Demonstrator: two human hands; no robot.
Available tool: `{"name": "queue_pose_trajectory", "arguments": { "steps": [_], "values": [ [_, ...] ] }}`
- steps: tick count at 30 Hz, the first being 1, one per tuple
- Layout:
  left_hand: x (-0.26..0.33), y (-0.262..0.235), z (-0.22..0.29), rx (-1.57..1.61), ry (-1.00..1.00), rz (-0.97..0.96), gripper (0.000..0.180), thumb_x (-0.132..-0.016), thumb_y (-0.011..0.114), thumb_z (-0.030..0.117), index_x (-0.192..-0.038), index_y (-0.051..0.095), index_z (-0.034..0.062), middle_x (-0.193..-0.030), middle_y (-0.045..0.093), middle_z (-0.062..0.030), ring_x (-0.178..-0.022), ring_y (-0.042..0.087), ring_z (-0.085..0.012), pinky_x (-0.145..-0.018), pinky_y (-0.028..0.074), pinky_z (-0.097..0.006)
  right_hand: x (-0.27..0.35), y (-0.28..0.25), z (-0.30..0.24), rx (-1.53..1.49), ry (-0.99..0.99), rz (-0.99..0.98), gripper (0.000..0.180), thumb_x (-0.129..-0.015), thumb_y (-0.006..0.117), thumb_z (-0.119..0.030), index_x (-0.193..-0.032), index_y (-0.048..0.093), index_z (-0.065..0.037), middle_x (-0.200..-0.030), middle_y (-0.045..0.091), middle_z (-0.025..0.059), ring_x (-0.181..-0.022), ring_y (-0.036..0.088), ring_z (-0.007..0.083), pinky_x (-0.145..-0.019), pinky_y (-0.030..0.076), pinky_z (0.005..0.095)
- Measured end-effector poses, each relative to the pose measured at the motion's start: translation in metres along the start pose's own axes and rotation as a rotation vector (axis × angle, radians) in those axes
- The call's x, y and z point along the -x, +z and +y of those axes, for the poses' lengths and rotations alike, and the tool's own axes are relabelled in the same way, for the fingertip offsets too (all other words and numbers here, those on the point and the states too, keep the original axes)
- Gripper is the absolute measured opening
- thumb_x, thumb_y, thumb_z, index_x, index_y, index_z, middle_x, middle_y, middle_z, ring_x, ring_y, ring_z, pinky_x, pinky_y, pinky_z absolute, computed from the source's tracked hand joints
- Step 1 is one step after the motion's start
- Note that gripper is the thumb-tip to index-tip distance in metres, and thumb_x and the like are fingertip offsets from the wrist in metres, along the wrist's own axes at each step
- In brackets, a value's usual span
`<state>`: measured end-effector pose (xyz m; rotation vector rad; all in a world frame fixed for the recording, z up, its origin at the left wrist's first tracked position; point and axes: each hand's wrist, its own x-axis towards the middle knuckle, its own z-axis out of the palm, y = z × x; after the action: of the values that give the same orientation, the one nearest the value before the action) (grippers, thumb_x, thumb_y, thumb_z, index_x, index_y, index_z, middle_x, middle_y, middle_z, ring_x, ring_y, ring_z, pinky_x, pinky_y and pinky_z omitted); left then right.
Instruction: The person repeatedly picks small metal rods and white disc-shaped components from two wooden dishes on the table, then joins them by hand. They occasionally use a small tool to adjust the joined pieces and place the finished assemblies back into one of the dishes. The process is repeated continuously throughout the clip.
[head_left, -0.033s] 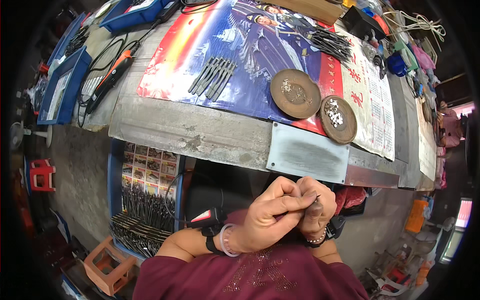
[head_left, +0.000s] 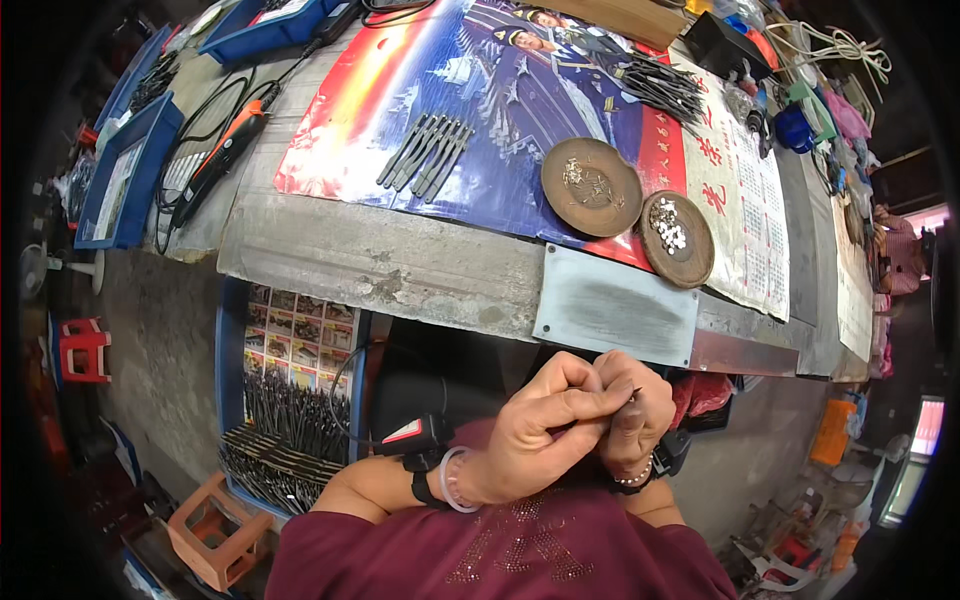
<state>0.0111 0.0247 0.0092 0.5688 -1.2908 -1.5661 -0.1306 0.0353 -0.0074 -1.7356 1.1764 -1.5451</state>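
My left hand (head_left: 548, 425) and my right hand (head_left: 638, 415) meet in front of my chest, just below the table edge. Both are closed, with thumbs and fingertips pinched close together. A tiny dark pointed tip (head_left: 637, 393) sticks out between the fingertips; the rest of what they hold is hidden. Nearest to them, a pale board with a dark smudged middle (head_left: 615, 305) juts over the table edge. Beyond it stand two round brown dishes: one (head_left: 590, 222) has small thin metal bits in it, the other (head_left: 690, 272) small shiny white pieces.
Several dark flat strips (head_left: 427, 157) lie in rows on the poster-covered table (head_left: 380, 262). A bundle of thin black rods (head_left: 660, 88) is farther right. At left are an orange-black corded tool (head_left: 222, 152) and a blue bin (head_left: 98, 242). A blue-edged tray of black rods (head_left: 290, 410) stands below the table.
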Motion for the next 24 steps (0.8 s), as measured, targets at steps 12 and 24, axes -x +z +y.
{"name": "queue_pose_trajectory", "arguments": {
  "steps": [12, 24],
  "values": [
    [0.008, -0.002, -0.008, 0.268, -0.304, 0.047, 0.030, -0.087, 0.058, -0.007, -0.116, 0.064, -0.0016, -0.103, 0.051, -0.0027, -0.081, 0.047, -0.0038, -0.066, 0.039, -0.016, -0.027, -0.004, -0.006, -0.162, 0.308, 0.279, 0.066, -0.063, 0.069, 0.004, -0.119, 0.035, -0.001, -0.100, 0.044, 0.0076, -0.071, 0.044, 0.0111, -0.059, 0.040, 0.0235],
    [0.004, -0.002, -0.003, 0.603, -0.363, 0.077, 0.027, -0.088, 0.051, -0.012, -0.114, 0.054, -0.0036, -0.105, 0.049, -0.0057, -0.067, 0.044, -0.0054, -0.054, 0.037, -0.019, -0.010, -0.002, -0.008, -0.172, 0.398, 0.241, 0.077, -0.059, 0.081, -0.002, -0.120, 0.034, -0.002, -0.085, 0.043, 0.0019, -0.057, 0.036, 0.0059, -0.050, 0.029, 0.0203]
  ]
}}
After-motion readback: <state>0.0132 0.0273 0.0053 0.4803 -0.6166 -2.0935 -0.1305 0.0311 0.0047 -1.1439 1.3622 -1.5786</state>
